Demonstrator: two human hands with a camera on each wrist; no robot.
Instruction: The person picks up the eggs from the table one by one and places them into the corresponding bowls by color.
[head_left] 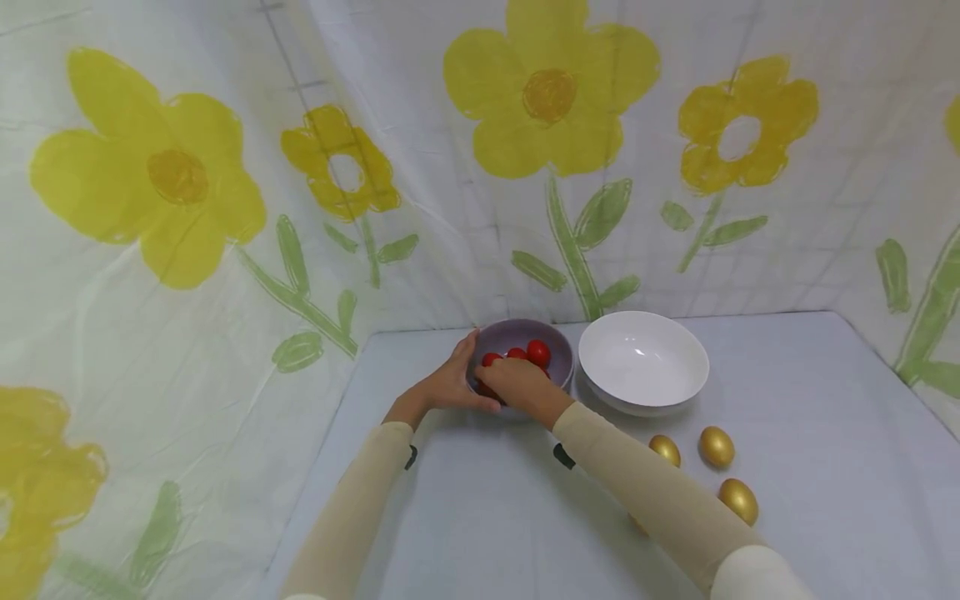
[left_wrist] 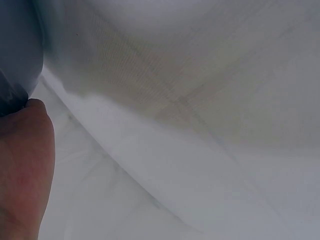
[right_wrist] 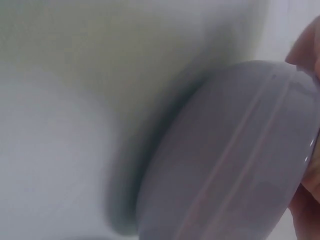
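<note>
A mauve bowl (head_left: 519, 332) at the back of the table has several shiny red round things (head_left: 537, 352) in it. My left hand (head_left: 450, 386) holds the bowl's left side, thumb along the near side and fingers at the rim. Over the near rim reaches my right hand (head_left: 519, 385), its fingers down among the red things and hidden, so whether they pinch one does not show. The right wrist view has the bowl's outer wall (right_wrist: 225, 160) up close. In the left wrist view, part of the left hand (left_wrist: 25, 165) touches the bowl (left_wrist: 20, 55).
Right beside the mauve bowl stands a larger white bowl (head_left: 643, 358). Several golden eggs lie on the table in front of it, among them one golden egg (head_left: 717, 447) and another (head_left: 738, 501); my right forearm partly covers others. A flower-printed curtain (head_left: 450, 250) hangs behind the table.
</note>
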